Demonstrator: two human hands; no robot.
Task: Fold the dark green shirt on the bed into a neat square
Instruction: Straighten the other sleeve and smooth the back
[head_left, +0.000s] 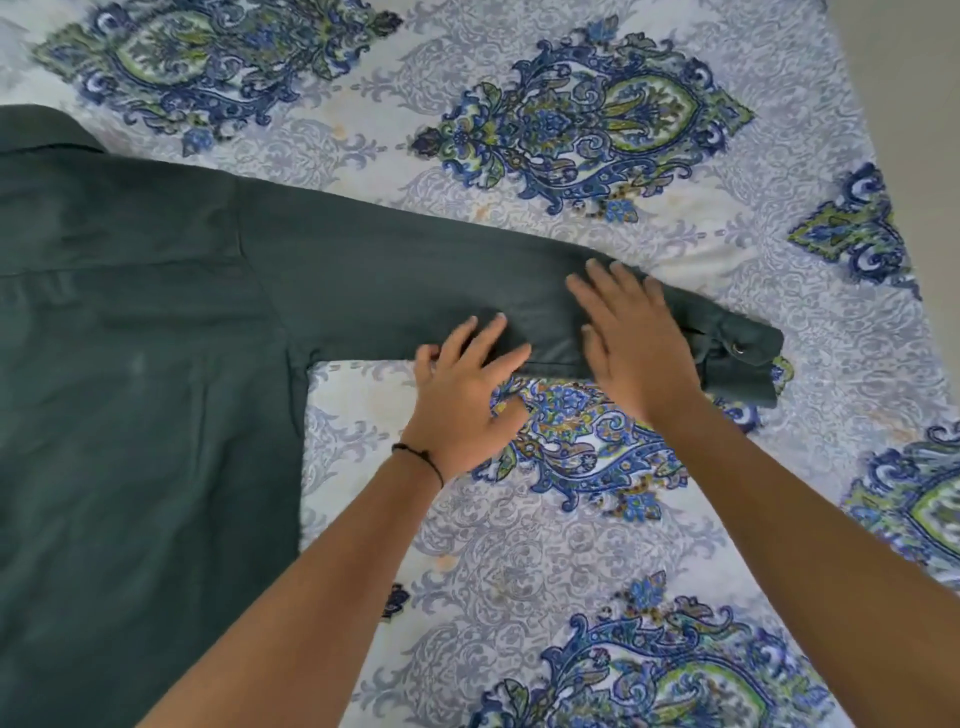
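Note:
The dark green shirt lies flat on the bed, back side up, filling the left of the view with its collar at the upper left. One long sleeve stretches out to the right and ends in a buttoned cuff. My left hand rests flat with spread fingers on the sleeve's lower edge. My right hand lies palm down on the sleeve just before the cuff. Neither hand grips the cloth. The shirt's other sleeve is out of view.
The bed sheet is pale with blue and green paisley medallions and spreads around the shirt. The bed's right edge runs diagonally at the upper right, with bare floor beyond it.

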